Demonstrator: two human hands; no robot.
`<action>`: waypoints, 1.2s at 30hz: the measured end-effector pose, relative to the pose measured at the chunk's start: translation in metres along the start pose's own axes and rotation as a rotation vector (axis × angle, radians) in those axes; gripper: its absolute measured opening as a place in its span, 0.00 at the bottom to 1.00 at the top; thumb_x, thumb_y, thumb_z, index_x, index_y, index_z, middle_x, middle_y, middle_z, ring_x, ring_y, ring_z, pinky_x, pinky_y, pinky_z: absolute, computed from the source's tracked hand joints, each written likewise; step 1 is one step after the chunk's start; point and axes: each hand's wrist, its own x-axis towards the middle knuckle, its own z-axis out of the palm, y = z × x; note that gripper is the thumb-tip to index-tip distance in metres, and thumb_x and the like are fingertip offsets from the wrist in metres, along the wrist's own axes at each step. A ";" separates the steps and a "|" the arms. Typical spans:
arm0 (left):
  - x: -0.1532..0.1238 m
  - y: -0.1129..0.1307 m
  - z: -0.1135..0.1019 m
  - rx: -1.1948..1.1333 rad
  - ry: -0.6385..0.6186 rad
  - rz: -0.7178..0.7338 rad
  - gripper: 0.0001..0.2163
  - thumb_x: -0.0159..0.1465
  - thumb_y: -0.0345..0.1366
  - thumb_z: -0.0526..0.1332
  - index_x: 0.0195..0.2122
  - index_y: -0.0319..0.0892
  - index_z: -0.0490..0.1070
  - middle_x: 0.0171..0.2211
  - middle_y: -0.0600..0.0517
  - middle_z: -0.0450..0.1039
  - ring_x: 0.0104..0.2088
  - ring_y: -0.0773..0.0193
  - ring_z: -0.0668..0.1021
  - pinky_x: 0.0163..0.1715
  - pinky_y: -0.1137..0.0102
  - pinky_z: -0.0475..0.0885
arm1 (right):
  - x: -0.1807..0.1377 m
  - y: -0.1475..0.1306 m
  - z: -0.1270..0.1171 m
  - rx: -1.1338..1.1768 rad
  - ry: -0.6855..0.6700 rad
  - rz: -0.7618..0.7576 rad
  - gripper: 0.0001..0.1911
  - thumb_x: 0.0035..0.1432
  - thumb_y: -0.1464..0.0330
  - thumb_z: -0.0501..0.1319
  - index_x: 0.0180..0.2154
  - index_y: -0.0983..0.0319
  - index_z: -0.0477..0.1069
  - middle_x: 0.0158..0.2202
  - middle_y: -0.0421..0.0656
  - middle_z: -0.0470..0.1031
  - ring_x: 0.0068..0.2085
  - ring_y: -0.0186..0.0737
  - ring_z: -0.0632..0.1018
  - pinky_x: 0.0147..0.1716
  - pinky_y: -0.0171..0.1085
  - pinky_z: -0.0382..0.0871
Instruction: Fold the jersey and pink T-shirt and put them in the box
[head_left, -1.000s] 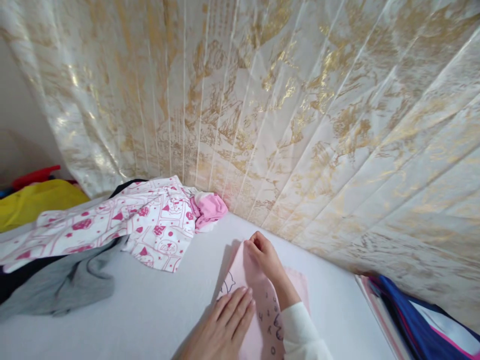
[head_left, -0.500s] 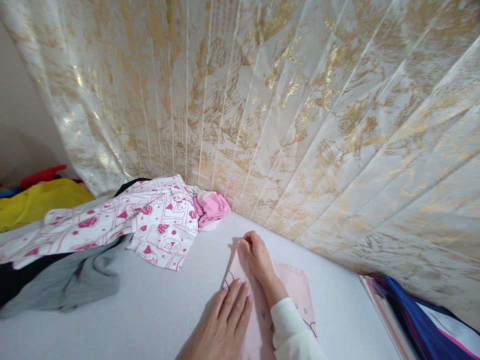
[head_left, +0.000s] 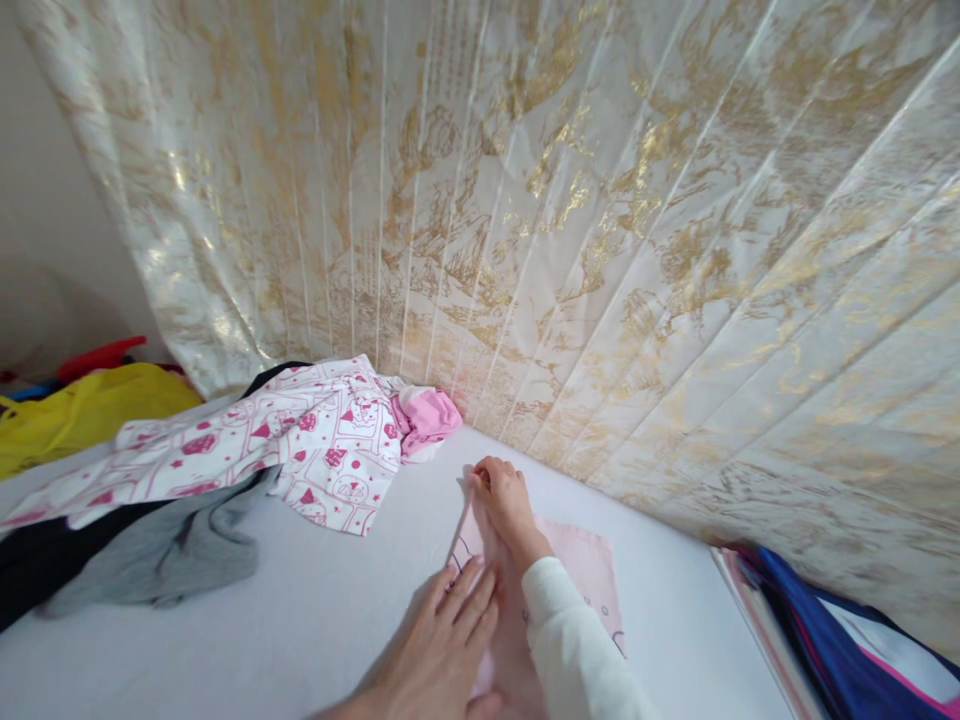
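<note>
A pale pink cloth with small dark printed marks lies folded on the white surface. My left hand lies flat on its near left part, fingers stretched out and close together. My right hand reaches to the cloth's far left corner, fingers curled down onto the fabric there; a white sleeve covers that arm. Whether the fingers pinch the corner or only press it is hidden.
A heap of clothes lies to the left: a white garment with pink print, a grey one, a black one, a yellow one. A gold-patterned curtain hangs behind. Folded blue and pink items sit at the right.
The raised fold of the pink cloth has come down flat. My right hand has slid a little to the far left along it; my left hand stays pressed on the cloth.
</note>
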 end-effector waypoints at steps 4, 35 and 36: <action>-0.009 -0.031 -0.019 0.037 0.073 -0.150 0.27 0.67 0.38 0.53 0.67 0.37 0.52 0.67 0.43 0.49 0.66 0.53 0.57 0.61 0.57 0.54 | -0.026 -0.003 -0.013 -0.017 0.070 0.013 0.17 0.66 0.66 0.47 0.49 0.62 0.69 0.48 0.50 0.76 0.51 0.45 0.74 0.50 0.45 0.62; 0.088 -0.016 0.005 0.021 0.138 -0.090 0.27 0.69 0.43 0.51 0.65 0.34 0.55 0.67 0.39 0.49 0.66 0.52 0.56 0.61 0.57 0.56 | -0.140 0.088 -0.059 -0.304 0.176 0.171 0.35 0.67 0.55 0.41 0.64 0.74 0.53 0.67 0.58 0.53 0.68 0.49 0.54 0.63 0.51 0.53; 0.089 -0.015 0.005 0.018 0.125 -0.097 0.27 0.69 0.44 0.51 0.65 0.34 0.55 0.67 0.39 0.50 0.66 0.52 0.56 0.61 0.57 0.55 | -0.138 0.085 -0.057 -0.322 0.139 0.174 0.35 0.67 0.54 0.42 0.64 0.74 0.53 0.67 0.58 0.52 0.68 0.49 0.53 0.63 0.50 0.52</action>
